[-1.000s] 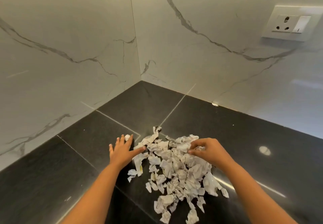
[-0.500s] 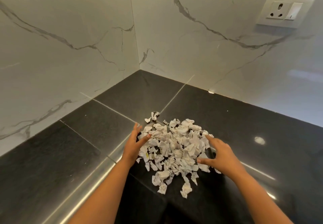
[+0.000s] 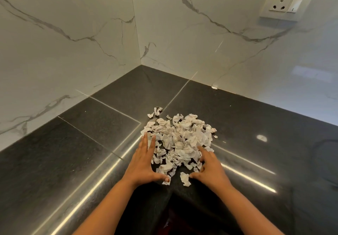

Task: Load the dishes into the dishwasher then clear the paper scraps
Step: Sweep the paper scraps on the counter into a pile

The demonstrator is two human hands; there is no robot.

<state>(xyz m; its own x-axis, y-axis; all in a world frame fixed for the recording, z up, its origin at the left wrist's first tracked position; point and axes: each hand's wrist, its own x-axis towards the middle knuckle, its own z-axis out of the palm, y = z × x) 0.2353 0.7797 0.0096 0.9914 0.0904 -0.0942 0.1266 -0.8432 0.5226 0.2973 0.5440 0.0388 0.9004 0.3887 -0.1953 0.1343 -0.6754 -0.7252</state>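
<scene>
- The black granite countertop (image 3: 91,143) fills an L-shaped corner under marble-patterned wall tiles (image 3: 73,33). Its inner front edge sits just behind the wrists. No dishes or dishwasher are in view.
- The pile of paper scraps (image 3: 181,139) lies on the counter straight ahead of the person, between the two hands and beyond them. Its heap runs away from the body toward the corner, with the thickest part at the far end.
- The left hand (image 3: 144,161) lies flat, fingers straight, along the pile's left flank, with its thumb stretched across the near edge.
- The right hand (image 3: 210,167) rests on the near right flank, its index finger reaching into the heap and the others bent as if raking. I see nothing gripped.
- The hands are apart, bracketing the pile's near half, and both touch it. Neither reaches the far side.
- A few stray scraps (image 3: 155,111) sit past the heap on the left, probably needing a separate reach.
- One loose scrap (image 3: 185,179) lies between the thumbs, nearest the edge.
</scene>
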